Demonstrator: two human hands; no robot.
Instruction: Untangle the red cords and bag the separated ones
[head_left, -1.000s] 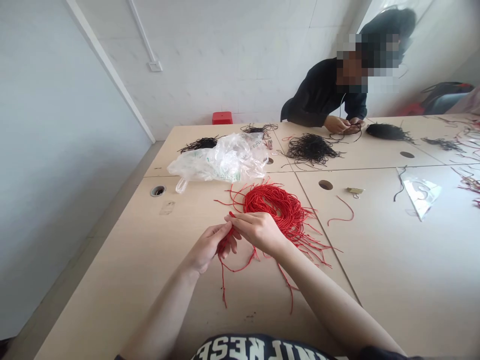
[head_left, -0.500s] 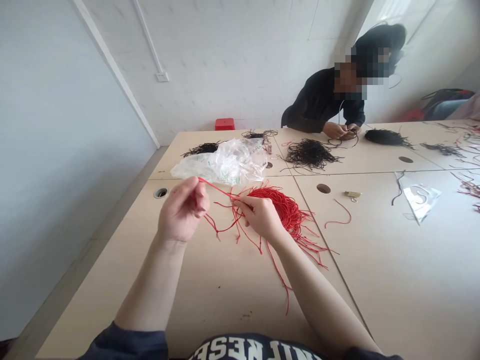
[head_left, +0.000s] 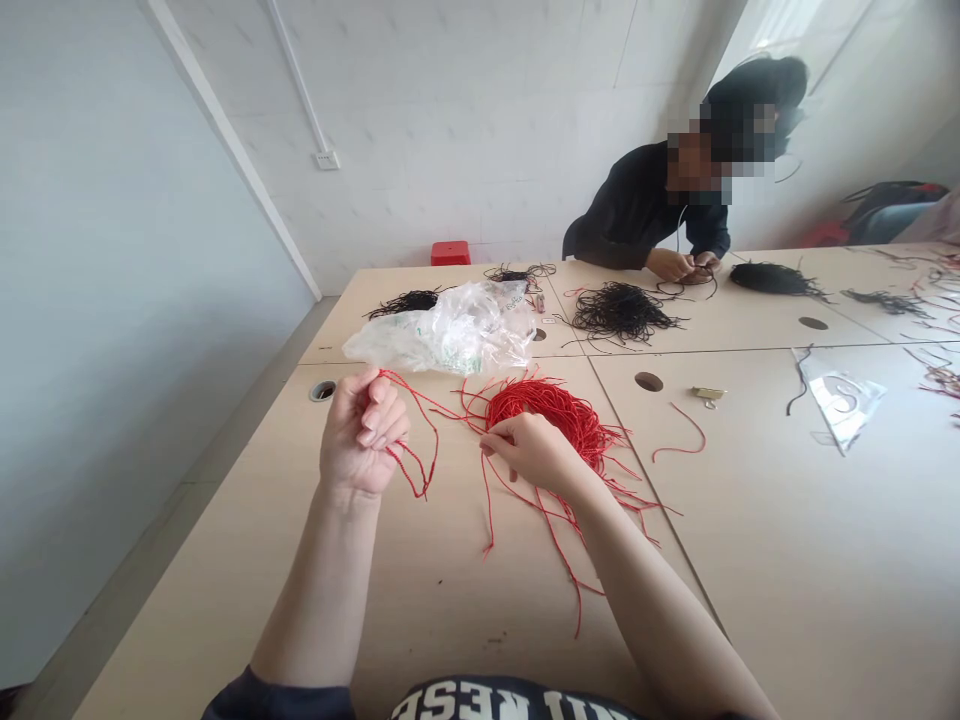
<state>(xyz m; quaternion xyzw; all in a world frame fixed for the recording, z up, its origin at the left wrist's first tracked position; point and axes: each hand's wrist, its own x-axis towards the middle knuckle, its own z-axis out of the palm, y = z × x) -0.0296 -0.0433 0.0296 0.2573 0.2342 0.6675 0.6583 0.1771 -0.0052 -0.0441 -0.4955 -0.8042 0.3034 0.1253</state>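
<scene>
A tangled red cord bundle [head_left: 540, 415] is lying on the worktop [head_left: 225, 600] just ahead of the person, with loose ends trailing toward the person and off to the right. The left hand [head_left: 364, 432] is raised off the worktop near the bundle's left side, its fingers curled closed around a thin red strand [head_left: 417, 432] that is looping down beside the wrist and running across to the bundle. The right hand [head_left: 531, 452] is resting half-closed on the near edge of the bundle, its fingertips [head_left: 491, 448] touching the red cords; whether it is actually gripping a strand, I cannot tell.

Just beyond the bundle, a crumpled plastic bag [head_left: 442, 330] is lying across the seam between worktop sections. Heaps of black cord [head_left: 619, 310] are sitting farther along, while a single red cord [head_left: 679, 435], a small brass clip [head_left: 709, 393] and a clear plastic sleeve [head_left: 847, 405] are lying off to the right. Round cable holes [head_left: 649, 382] are piercing the worktop.

Across the worktop, a co-worker [head_left: 637, 210] in dark clothing is leaning over, and the co-worker's hands [head_left: 690, 266] are working at black cord. A red stool [head_left: 450, 253] is standing against the white tiled wall [head_left: 480, 120], below a wall socket [head_left: 326, 160].
</scene>
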